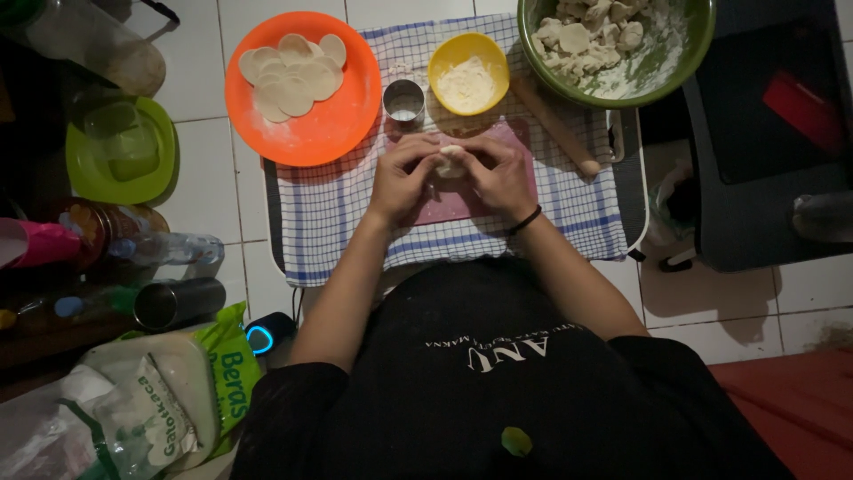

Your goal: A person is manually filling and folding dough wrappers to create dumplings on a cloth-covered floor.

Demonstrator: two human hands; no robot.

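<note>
Pinching a small dough piece (450, 160) between them, the left hand (402, 178) and right hand (502, 175) meet over the pink cutting board (462, 203). Fingers of both close on it from either side, equally near; the dough is roundish, without a clear long axis.

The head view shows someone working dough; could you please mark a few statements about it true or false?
1. Both hands, left hand and right hand, hold the dough piece. True.
2. The orange plate is bare. False: pale dough rounds lie on it.
3. The rolling pin lies right of the yellow bowl. True.
4. The green bowl holds water. False: it holds floury dough lumps.
</note>
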